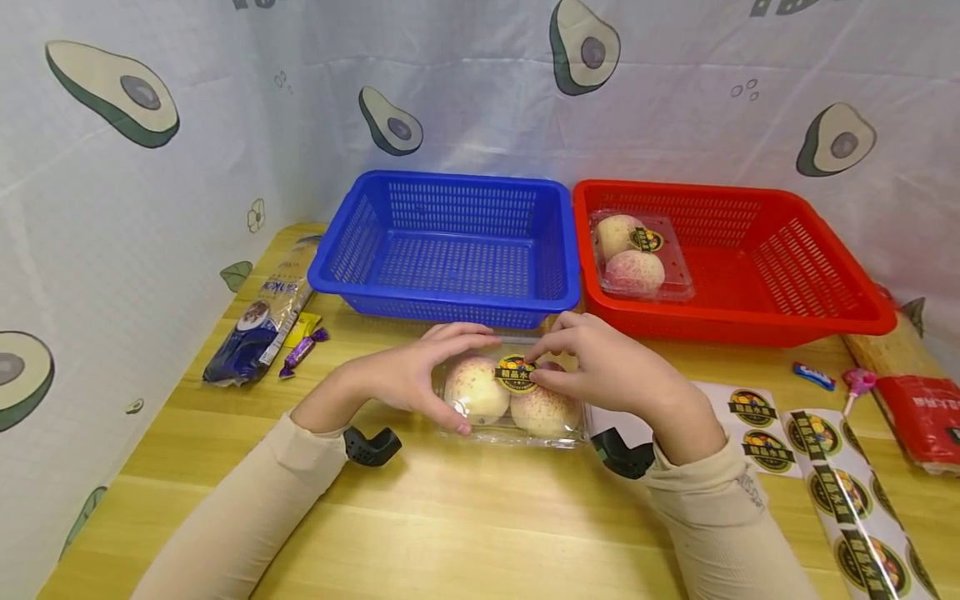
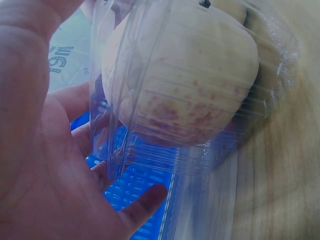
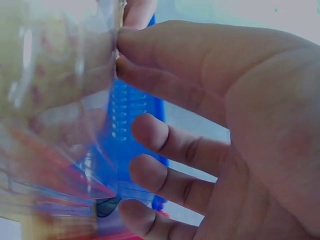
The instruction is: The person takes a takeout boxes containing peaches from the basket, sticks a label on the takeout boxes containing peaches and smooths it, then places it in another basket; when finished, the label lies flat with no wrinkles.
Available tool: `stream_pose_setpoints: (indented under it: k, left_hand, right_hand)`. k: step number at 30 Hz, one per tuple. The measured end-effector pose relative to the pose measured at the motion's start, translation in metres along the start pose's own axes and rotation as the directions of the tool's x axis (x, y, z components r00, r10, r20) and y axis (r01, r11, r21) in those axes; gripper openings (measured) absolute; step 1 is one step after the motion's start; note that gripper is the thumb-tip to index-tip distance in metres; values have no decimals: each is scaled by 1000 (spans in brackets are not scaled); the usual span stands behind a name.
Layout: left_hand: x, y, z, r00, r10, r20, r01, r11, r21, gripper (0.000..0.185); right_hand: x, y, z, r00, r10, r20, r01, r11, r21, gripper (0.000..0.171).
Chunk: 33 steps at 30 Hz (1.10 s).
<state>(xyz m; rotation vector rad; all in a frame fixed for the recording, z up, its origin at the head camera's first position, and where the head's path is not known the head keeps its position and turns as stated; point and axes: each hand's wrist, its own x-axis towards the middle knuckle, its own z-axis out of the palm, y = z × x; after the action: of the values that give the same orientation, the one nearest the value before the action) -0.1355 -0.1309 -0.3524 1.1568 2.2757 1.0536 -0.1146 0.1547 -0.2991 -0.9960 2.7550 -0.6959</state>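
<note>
Fingers of the left hand [image 1: 420,371] curl round the left end of a clear plastic clamshell box [image 1: 513,392], thumb at its near edge and the other fingers arched over the top; the left wrist view shows the palm [image 2: 45,165] against the ribbed wall of the box [image 2: 200,100] with a pale, pink-speckled peach [image 2: 185,75] inside. That box lies on the wooden table [image 1: 450,517], just in front of the two baskets, and holds two peaches side by side (the left one [image 1: 476,387], the right one [image 1: 543,408]). On its lid sits a round black-and-yellow sticker [image 1: 514,372]. The right hand [image 1: 607,367] reaches in from the other side, thumb and forefinger pressed together at the sticker's right edge; from the right wrist view, the fingers [image 3: 165,140] are bent beside the blurred plastic [image 3: 55,100].

Left to right across the table: a dark blue snack packet [image 1: 258,325] and a purple-wrapped sweet [image 1: 302,350] lie near the left wall; an empty-looking blue basket [image 1: 450,250] stands behind the hands, touching or almost touching a red basket [image 1: 757,258] in which another clamshell of two peaches [image 1: 637,254], already stickered, rests at the left end. Further right lie a sheet of the same stickers [image 1: 817,450], a small blue sweet [image 1: 813,375], a pink lollipop [image 1: 857,383] and a red packet [image 1: 922,417].
</note>
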Motion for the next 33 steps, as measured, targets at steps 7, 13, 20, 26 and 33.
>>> stream_pose_setpoints:
  k: [7, 13, 20, 26, 33]
  left_hand:
    - [0, 1, -1, 1000, -1, 0, 1, 1000, -6, 104]
    - [0, 0, -1, 1000, 6, -1, -6, 1000, 0, 104]
    - [1, 3, -1, 1000, 0, 3, 0, 1000, -6, 105]
    - [1, 2, -1, 1000, -4, 8, 4, 1000, -15, 105]
    - [0, 2, 0, 1000, -6, 8, 7, 1000, -15, 106]
  right_hand:
    - [1, -4, 0, 999, -39, -16, 39, 998, 40, 17]
    - [7, -6, 9, 997, -83, 0, 83, 997, 2, 23]
    - [6, 0, 9, 997, -76, 15, 76, 997, 11, 27]
    - [2, 6, 1, 998, -62, 30, 60, 996, 60, 26]
    - [-2, 8, -4, 999, -12, 42, 9, 997, 78, 23]
